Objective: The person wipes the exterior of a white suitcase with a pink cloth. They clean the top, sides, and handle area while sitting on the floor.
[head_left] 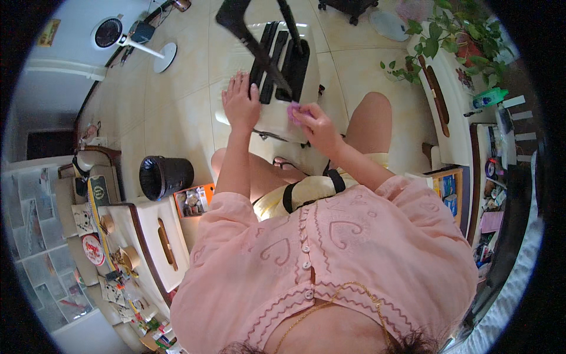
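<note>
A cream-white suitcase (273, 121) stands on the floor in front of me, with black panels on its top side. Its black pull handle (250, 44) is drawn out and reaches up past the picture's upper edge. My left hand (241, 105) lies flat on the case's left part, fingers stretched out. In my right hand (319, 126) is a crumpled pink-purple cloth (293, 112), pinched and pressed against the case near the foot of the handle. Part of the cloth is hidden by the fingers.
A black bin (166, 177) and an orange box (194, 200) sit to my left, beside a cluttered cabinet (156, 242). A white fan (140, 47) stands far left. Right of me are a drawer unit (451, 127) and a leafy plant (448, 41).
</note>
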Available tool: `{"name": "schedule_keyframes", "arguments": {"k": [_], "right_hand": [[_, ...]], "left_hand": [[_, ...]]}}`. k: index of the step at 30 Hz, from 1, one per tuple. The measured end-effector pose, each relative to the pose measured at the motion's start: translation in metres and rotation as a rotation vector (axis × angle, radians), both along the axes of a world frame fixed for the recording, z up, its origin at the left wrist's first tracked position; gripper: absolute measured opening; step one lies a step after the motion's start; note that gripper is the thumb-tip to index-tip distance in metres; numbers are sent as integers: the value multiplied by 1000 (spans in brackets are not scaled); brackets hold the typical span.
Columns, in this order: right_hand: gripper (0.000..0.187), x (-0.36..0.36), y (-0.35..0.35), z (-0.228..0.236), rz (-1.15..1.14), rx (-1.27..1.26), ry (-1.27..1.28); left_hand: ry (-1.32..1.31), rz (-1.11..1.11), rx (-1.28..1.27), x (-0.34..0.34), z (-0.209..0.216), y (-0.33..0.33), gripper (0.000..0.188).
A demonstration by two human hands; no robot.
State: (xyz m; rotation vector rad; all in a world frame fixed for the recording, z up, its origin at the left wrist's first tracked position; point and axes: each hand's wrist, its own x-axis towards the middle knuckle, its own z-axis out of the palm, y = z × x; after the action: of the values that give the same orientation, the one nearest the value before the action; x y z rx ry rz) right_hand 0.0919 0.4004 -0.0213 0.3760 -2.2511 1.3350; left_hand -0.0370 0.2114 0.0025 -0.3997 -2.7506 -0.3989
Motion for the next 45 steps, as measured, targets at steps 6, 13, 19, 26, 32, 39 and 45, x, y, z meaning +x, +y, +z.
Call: {"name": "schedule_keyframes", "arguments": {"k": [6,13,19,26,32,39,45], "right_hand": [[22,-2,40,-21,-96,-53,-218],[27,-60,65,14,-287,26,-48],[25,-125,40,46,-273,266,128],[26,-146,14,25,-265,508,174],[28,-121,34,21,-270,405,150],[24,-78,25,11,-252,210,17],[21,-54,42,-47,-226,75,-319]], "left_hand": [[206,-187,-123,-22,22,-45,34],[485,-14,629,51,21,-12,26],[371,-153,963,62,14,24,41],[258,-159,700,-5,21,92,61],[26,-289,859,-8,8,79,29],[-117,-295,918,0,-6,36,32],[248,6,630,16,8,3,36]]}}
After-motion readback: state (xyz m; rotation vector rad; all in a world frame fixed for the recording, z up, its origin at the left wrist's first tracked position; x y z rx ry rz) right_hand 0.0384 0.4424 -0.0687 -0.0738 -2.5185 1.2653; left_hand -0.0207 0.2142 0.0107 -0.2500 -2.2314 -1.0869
